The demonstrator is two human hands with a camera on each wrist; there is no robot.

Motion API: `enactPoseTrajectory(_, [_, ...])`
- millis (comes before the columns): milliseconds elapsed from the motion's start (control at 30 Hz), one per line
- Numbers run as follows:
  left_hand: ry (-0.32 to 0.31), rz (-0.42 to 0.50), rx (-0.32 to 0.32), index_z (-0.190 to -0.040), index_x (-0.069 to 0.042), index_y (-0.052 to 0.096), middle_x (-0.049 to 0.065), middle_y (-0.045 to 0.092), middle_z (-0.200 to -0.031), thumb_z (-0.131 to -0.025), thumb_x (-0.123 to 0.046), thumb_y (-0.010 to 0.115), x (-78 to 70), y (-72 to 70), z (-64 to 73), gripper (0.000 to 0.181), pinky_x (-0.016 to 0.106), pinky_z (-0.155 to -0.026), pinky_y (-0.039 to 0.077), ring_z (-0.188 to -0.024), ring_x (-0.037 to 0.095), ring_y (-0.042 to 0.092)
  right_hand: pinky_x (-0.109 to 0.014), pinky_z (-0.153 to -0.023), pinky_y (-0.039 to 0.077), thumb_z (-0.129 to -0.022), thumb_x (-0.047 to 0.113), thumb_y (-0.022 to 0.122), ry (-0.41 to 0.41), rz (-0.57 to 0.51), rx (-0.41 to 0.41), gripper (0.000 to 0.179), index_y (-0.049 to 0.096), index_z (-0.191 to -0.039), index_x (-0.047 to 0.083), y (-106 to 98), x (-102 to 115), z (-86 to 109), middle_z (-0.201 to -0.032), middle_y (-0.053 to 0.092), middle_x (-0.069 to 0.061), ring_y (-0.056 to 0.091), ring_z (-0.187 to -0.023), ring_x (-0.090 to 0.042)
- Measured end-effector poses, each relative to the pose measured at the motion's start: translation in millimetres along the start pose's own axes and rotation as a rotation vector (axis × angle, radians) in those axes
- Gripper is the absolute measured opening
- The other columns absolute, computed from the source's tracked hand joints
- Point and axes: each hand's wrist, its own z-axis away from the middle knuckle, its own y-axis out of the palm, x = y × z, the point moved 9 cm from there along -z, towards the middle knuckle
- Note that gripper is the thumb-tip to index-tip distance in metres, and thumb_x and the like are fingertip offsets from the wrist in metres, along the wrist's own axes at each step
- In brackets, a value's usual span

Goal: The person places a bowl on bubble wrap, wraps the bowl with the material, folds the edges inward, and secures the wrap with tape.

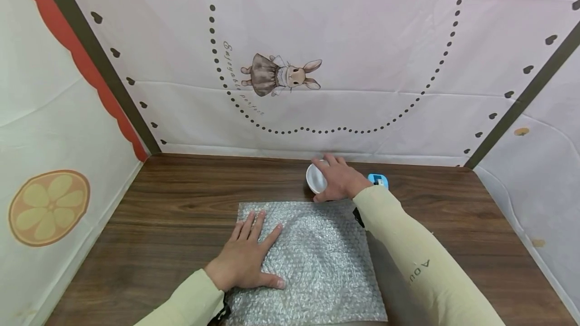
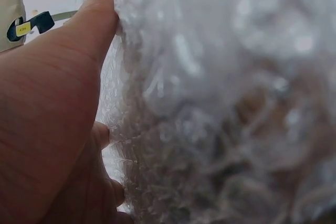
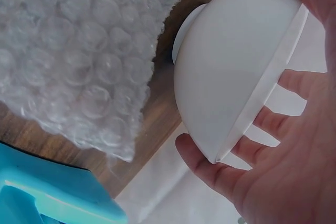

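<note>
A sheet of clear bubble wrap lies spread on the table. My left hand rests flat on its left part with fingers spread, and in the left wrist view the bubble wrap fills most of the picture beside the thumb. Just past the sheet's far edge is a white bowl, its hollow facing up. My right hand reaches over and grips it by the rim. The right wrist view shows the bowl's smooth side and small foot, with thumb and fingers on opposite parts of the rim.
A bright blue plastic object sits on the brown wooden table, right of the bowl and by my right forearm. Behind the table stands a printed fabric wall, with more fabric panels at left and right.
</note>
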Motion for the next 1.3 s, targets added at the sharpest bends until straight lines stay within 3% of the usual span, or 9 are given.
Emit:
enactPoseTrajectory(433, [0.004, -0.007, 0.0, -0.167, -0.024, 0.028, 0.028, 0.006, -0.174, -0.073, -0.083, 0.072, -0.3, 0.6, 0.9, 0.119, 0.067, -0.127, 0.016, -0.161, 0.05, 0.005, -0.058, -0.106, 0.051, -0.082, 0.051, 0.084, -0.053, 0.03, -0.033, 0.101, 0.031, -0.163, 0.023, -16, 7, 8.3, -0.165, 0.032, -0.017, 0.038, -0.147, -0.042])
enactPoseTrajectory(1300, [0.014, 0.001, -0.004, -0.167, -0.023, 0.027, 0.029, 0.006, -0.173, -0.074, -0.082, 0.072, -0.6, 0.8, 0.4, 0.118, 0.068, -0.127, 0.016, -0.161, 0.051, 0.005, -0.056, -0.1, 0.054, -0.081, 0.05, 0.085, -0.065, 0.06, -0.007, 0.105, 0.029, -0.166, 0.023, -45, 10, 28.0, -0.164, 0.033, -0.013, 0.04, -0.143, -0.036])
